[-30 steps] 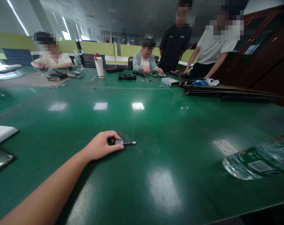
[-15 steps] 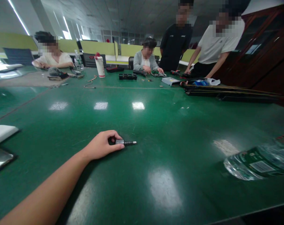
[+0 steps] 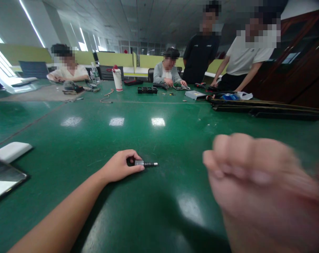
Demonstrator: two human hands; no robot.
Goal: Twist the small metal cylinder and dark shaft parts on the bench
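My left hand point(image 3: 122, 166) rests on the green tabletop point(image 3: 96, 140), thumb and fingers closed around a short screwdriver-like tool point(image 3: 149, 164). The tool has a grey barrel, a black ridged shaft and a bright metal tip pointing right; its exact kind is not clear. Large and blurred, my right hand point(image 3: 256, 182) is raised close to the camera on the right, curled into a fist. Nothing shows between its fingers. Behind this fist, the tabletop's right side is hidden.
At the left edge lie a white object point(image 3: 13, 151) and a dark, glossy flat device point(image 3: 8, 179). Farther back stand a white tumbler point(image 3: 117, 80) and a black slotted part point(image 3: 147, 90). Long black strips point(image 3: 275, 109) lie at the back right. Several people point(image 3: 167, 70) are around the far side.
My right hand has come into view at the right as a fist, covering where the water bottle lay. The view has shifted slightly; my left hand keeps the same hold.
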